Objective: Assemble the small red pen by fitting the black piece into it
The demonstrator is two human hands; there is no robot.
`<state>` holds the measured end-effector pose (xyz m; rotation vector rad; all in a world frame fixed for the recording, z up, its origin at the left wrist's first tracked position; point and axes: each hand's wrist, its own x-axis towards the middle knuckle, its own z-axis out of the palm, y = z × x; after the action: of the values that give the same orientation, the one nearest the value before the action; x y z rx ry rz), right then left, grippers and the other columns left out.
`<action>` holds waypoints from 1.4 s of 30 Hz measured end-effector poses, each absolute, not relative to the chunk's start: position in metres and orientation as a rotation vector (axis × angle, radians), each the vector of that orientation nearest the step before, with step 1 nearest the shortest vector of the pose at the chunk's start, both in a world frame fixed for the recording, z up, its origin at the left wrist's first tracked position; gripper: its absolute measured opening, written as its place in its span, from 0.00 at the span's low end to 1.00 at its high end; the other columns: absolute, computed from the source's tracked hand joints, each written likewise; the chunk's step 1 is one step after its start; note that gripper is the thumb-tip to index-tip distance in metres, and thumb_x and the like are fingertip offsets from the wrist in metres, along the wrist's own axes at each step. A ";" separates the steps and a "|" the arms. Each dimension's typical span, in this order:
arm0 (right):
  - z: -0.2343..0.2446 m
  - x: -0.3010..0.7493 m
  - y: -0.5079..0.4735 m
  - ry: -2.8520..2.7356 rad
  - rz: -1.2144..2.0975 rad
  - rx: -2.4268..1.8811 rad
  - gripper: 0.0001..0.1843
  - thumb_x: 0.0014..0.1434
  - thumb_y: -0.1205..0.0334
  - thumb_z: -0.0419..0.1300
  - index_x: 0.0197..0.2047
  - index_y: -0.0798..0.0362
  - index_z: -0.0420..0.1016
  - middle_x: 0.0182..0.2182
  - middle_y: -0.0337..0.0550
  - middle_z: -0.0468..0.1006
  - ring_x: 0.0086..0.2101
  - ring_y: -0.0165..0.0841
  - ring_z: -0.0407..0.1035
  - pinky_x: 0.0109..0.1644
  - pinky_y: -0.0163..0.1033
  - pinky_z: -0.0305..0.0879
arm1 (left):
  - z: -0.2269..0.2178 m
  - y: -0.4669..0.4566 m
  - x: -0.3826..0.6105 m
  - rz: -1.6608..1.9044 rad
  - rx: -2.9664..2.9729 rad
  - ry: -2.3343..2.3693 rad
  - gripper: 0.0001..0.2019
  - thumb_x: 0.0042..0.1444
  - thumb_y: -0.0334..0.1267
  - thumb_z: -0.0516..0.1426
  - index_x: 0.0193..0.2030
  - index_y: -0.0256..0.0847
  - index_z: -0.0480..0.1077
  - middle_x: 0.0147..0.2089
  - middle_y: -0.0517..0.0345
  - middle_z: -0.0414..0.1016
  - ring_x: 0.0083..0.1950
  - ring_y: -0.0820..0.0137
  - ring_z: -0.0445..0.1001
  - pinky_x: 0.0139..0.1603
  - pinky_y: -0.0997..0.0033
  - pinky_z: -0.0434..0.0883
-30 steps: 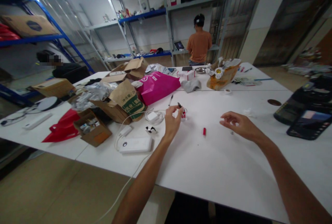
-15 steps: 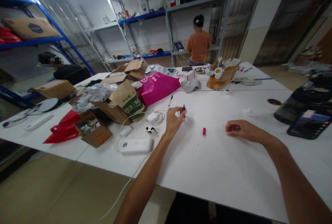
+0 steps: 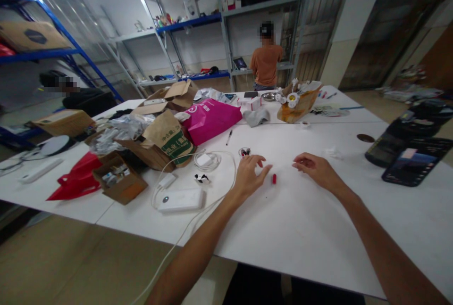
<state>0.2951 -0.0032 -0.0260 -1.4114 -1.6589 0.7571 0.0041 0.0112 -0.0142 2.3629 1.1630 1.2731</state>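
On the white table (image 3: 318, 239), a small red cylindrical piece (image 3: 274, 179) lies just right of my left hand (image 3: 249, 174). That hand is open, thumb and fingers apart, with nothing between them. Just beyond its fingers sits a small clear round holder (image 3: 244, 152) with dark and red slim items in it. My right hand (image 3: 313, 167) hovers right of the red piece, its fingertips brought together in a pinch. Whatever they may hold is too small to make out.
Left of my forearm lie a white power bank (image 3: 182, 200), a coiled white cable (image 3: 208, 160) and a black-and-white figure (image 3: 202, 179). Bags and boxes, including a pink bag (image 3: 212, 119), crowd the far left. A phone (image 3: 415, 161) leans at the right. A pen (image 3: 229, 137) lies farther back.
My left hand has let go of the dark slim item at the clear holder, opened, and come nearer the red piece. My right hand has moved left towards it.
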 end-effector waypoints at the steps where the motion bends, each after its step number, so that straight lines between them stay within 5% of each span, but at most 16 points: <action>1: -0.027 0.292 -0.003 -1.638 0.745 -1.402 0.30 0.59 0.30 0.68 0.45 0.50 0.82 0.41 0.47 0.84 0.37 0.38 0.77 0.47 0.46 0.74 | -0.018 0.006 0.011 1.148 2.401 1.154 0.15 0.65 0.52 0.66 0.48 0.43 0.76 0.41 0.53 0.80 0.47 0.58 0.76 0.56 0.53 0.70; 4: -0.030 0.285 -0.001 -1.581 0.687 -1.371 0.32 0.57 0.29 0.69 0.46 0.50 0.82 0.43 0.48 0.84 0.41 0.40 0.78 0.52 0.49 0.76 | -0.026 -0.005 0.026 0.852 2.487 1.212 0.21 0.60 0.58 0.68 0.41 0.42 0.73 0.40 0.50 0.80 0.45 0.55 0.75 0.51 0.51 0.70; 11: -0.033 0.282 -0.001 -1.491 0.622 -1.294 0.33 0.54 0.28 0.71 0.43 0.51 0.81 0.44 0.49 0.83 0.42 0.40 0.79 0.54 0.50 0.78 | -0.032 -0.003 0.024 0.718 2.432 1.238 0.12 0.66 0.46 0.65 0.37 0.42 0.74 0.36 0.51 0.81 0.41 0.59 0.76 0.46 0.57 0.70; 25: -0.020 0.273 -0.002 -1.186 0.598 -1.154 0.27 0.57 0.36 0.74 0.44 0.50 0.76 0.37 0.43 0.81 0.35 0.34 0.78 0.43 0.44 0.80 | -0.001 -0.002 0.011 1.411 1.908 1.069 0.14 0.71 0.50 0.62 0.44 0.40 0.77 0.40 0.55 0.80 0.38 0.70 0.73 0.39 0.68 0.70; 42: -0.027 0.249 -0.017 -1.600 0.869 -1.105 0.22 0.60 0.41 0.73 0.47 0.51 0.85 0.41 0.46 0.86 0.43 0.40 0.82 0.53 0.45 0.80 | -0.018 -0.004 0.017 1.365 1.995 0.841 0.08 0.71 0.39 0.62 0.49 0.40 0.82 0.45 0.50 0.82 0.45 0.67 0.79 0.50 0.65 0.76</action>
<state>0.2491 -0.0169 -0.0270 -1.1053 -1.6000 0.8694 0.0165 -0.0040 -0.0176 1.9949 0.8408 1.3652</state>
